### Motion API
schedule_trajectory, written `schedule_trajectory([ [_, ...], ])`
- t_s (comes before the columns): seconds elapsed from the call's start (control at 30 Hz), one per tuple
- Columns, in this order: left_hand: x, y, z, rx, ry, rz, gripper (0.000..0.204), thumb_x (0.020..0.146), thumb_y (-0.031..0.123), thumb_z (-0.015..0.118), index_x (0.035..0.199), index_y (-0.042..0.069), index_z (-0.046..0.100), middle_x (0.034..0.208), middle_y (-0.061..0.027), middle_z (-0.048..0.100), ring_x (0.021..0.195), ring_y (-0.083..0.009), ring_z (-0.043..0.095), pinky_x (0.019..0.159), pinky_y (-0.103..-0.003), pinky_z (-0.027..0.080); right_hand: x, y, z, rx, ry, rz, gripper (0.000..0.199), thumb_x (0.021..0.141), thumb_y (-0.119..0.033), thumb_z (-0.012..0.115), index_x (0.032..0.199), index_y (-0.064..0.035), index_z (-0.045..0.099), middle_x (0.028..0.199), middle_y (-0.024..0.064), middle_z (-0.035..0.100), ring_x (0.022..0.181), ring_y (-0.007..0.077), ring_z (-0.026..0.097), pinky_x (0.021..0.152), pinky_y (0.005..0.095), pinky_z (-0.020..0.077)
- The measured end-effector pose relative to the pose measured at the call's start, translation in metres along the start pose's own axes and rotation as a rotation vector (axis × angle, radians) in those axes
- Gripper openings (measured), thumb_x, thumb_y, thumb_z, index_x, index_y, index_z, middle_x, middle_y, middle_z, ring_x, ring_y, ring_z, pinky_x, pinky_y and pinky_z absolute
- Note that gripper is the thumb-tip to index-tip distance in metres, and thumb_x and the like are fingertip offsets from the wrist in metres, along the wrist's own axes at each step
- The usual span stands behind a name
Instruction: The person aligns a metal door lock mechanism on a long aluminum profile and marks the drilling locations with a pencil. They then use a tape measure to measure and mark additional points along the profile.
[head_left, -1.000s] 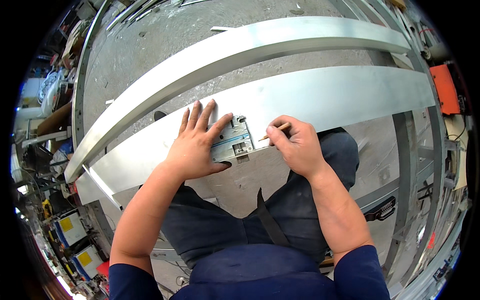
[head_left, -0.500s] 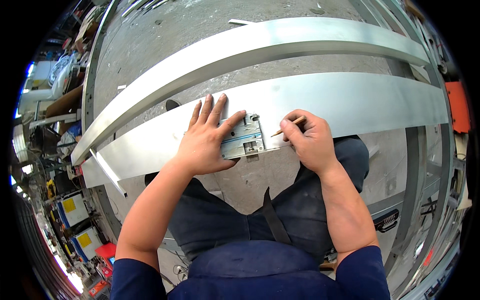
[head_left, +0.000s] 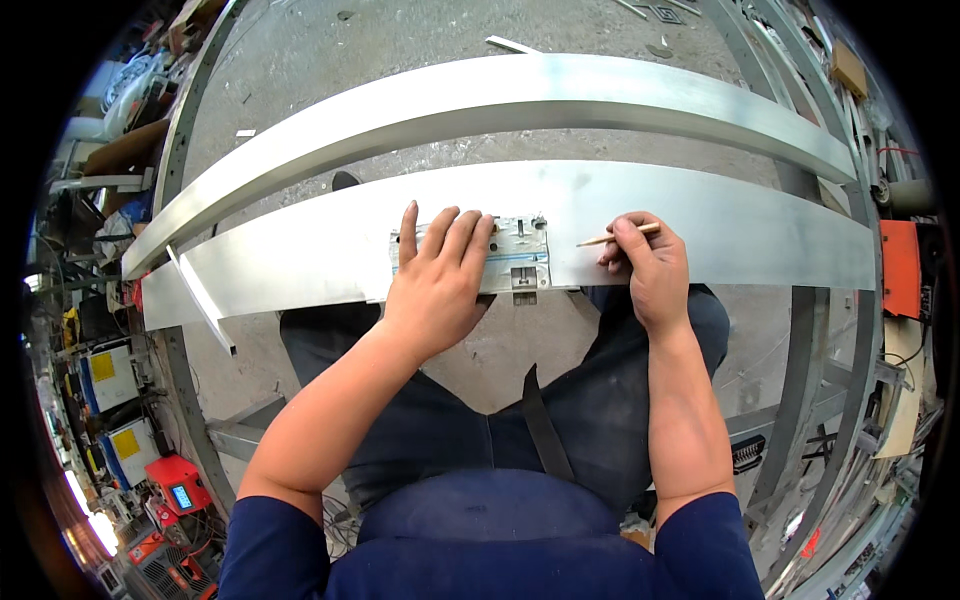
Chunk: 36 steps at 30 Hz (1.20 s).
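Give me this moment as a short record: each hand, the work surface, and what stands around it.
Left hand: laid over the slotted metal plate
Right hand: holds a pencil, tip pointing left; contact with the panel unclear
Work surface: long silvery panel, the plate at its near edge
Beyond the panel: long metal beam
Right side: orange object
Lower left: red device with a small lit screen

The left hand hides part of the metal plate; the lower edge crops both sleeves.
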<state>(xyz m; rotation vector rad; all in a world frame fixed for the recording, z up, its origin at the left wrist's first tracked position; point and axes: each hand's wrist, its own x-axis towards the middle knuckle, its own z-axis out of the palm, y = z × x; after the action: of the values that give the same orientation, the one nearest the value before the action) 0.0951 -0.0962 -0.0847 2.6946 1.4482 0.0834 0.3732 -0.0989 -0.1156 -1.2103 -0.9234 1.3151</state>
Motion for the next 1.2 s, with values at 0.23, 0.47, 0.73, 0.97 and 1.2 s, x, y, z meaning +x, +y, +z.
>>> schedule_trajectory([
  [0.23,0.008,0.005,0.0,-0.071,0.005,-0.012,0.101,0.068,0.019,0.092,0.155,0.002,0.043,0.146,-0.014,0.052,0.143,-0.0332,0.045,0.13,-0.06,0.017,0.005,0.005,-0.007,0.113,0.037,-0.002,0.021,0.104,-0.022,0.068,0.1,-0.0015,0.072,0.078,0.0064,0.07,0.07,0.0147,0.066,0.067,0.0272,0.0525],
  [0.47,-0.035,-0.003,-0.066,-0.201,0.135,-0.069,0.104,0.062,0.014,0.094,0.154,0.001,0.045,0.138,-0.0185,0.05,0.132,-0.0378,0.049,0.121,-0.052,0.038,0.005,0.009,-0.01,0.255,0.08,0.004,0.017,0.105,-0.019,0.068,0.102,-0.0024,0.07,0.079,0.0061,0.069,0.068,0.0158,0.065,0.067,0.0293,0.0544],
  [0.73,-0.198,-0.098,-0.122,-0.168,0.152,-0.55,0.101,0.066,0.005,0.089,0.155,-0.001,0.039,0.141,-0.0212,0.057,0.136,-0.0367,0.056,0.115,-0.044,0.045,-0.003,0.003,-0.01,0.223,0.13,-0.039,0.015,0.105,-0.016,0.066,0.104,-0.0012,0.07,0.081,0.0074,0.069,0.069,0.0163,0.065,0.068,0.032,0.0571],
  [0.97,-0.439,-0.141,-0.013,-0.183,-0.054,-1.14,0.104,0.064,0.017,0.093,0.151,-0.006,0.04,0.14,-0.0273,0.058,0.131,-0.0422,0.058,0.113,-0.044,0.047,-0.022,-0.001,-0.001,0.212,0.116,-0.048,0.018,0.107,-0.017,0.064,0.106,0.0006,0.07,0.08,0.0077,0.07,0.067,0.0166,0.065,0.064,0.0291,0.054],
  [1.2,-0.515,-0.107,0.068,-0.179,-0.146,-1.383,0.112,0.066,0.025,0.093,0.155,-0.009,0.034,0.151,-0.0284,0.049,0.14,-0.0455,0.048,0.118,-0.047,0.042,-0.021,0.002,0.001,0.144,0.204,-0.157,0.016,0.107,-0.017,0.064,0.106,-0.0018,0.069,0.082,0.0055,0.068,0.067,0.0137,0.063,0.062,0.0285,0.0515],
])
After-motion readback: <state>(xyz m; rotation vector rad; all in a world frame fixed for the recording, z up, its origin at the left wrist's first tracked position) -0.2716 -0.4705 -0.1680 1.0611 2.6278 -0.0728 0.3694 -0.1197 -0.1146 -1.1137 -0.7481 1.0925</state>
